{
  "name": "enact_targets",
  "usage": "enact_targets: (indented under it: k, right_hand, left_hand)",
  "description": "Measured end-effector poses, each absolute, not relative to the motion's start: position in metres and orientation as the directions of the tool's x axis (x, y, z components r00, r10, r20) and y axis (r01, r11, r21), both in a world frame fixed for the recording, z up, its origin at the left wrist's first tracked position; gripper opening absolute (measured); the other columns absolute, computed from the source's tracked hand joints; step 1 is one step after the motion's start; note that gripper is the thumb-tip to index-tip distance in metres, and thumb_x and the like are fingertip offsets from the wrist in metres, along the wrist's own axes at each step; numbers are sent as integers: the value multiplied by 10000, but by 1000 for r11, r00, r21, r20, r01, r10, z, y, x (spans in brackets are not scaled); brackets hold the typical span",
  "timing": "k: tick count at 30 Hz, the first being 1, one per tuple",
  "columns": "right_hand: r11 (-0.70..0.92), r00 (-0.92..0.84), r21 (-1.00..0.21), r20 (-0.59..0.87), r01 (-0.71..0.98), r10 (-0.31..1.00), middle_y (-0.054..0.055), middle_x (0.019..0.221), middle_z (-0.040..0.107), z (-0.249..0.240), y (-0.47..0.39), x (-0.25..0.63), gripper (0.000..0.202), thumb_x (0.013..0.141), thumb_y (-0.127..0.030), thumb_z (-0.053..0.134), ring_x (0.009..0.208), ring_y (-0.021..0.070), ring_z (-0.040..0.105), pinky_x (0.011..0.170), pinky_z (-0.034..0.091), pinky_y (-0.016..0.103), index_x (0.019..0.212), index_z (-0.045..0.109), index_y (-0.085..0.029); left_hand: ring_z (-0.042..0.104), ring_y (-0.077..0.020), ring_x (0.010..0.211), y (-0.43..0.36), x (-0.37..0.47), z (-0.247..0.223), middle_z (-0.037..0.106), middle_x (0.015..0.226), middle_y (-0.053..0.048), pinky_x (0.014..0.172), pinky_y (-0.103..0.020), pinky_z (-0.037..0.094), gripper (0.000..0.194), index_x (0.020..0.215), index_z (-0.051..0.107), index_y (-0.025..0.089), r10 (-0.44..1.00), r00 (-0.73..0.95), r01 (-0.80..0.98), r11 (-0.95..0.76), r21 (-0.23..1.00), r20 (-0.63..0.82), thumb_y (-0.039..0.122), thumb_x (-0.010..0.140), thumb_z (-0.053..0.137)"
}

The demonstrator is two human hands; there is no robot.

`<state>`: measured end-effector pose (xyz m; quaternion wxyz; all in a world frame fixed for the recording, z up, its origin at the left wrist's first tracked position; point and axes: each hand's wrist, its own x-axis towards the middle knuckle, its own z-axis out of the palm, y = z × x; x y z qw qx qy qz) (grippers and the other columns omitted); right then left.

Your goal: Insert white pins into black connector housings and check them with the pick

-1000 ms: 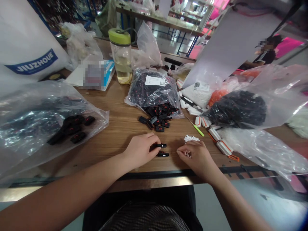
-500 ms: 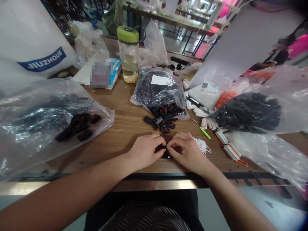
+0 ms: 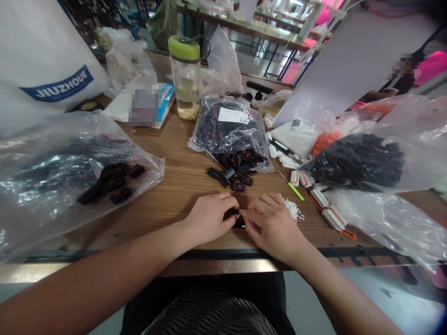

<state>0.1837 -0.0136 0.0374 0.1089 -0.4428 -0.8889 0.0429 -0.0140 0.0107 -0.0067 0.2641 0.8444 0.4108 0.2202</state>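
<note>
Pinching a black connector narrowly with the left hand, over the wooden table; bunching the right hand at its end, contents too hidden to tell. Just outward, beside white pins; farther, near a green-handled tool and piled black pieces.

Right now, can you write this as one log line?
left hand: pinching black part | right hand: fingertips at black part | white pieces: beside right hand | bottle: farther back
</note>
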Motion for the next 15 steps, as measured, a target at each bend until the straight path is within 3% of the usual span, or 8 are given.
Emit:
enact_targets:
  k: [5,9,15]
  right_hand:
    - [533,-467,-360,260,766,845,41,844,714,35,-12,204,186,889,-184,578,801,195,613,780,404,375,952,750,-213]
    - [446,-319,-398,346,801,882,53,889,741,35,-15,230,156,903,-215,591,814,206,660,797,458,384,942,742,-222]
    - [369,-273,-396,280,841,921,59,867,742,31,-28,252,138,912,-246,595,813,216,679,769,464,378,908,731,-223]
  left_hand:
    - [565,-129,652,9,-16,-3,646,847,21,627,-267,442,97,931,657,225,801,580,557,-521,647,146,217,844,616]
    - [547,-116,613,6,-16,2,635,829,22,572,-249,422,70,884,652,217,781,615,535,-518,668,113,210,823,620]
    - [585,-136,660,0,-15,4,652,843,11,611,-270,451,81,908,651,221,705,704,497,-579,646,90,238,837,616]
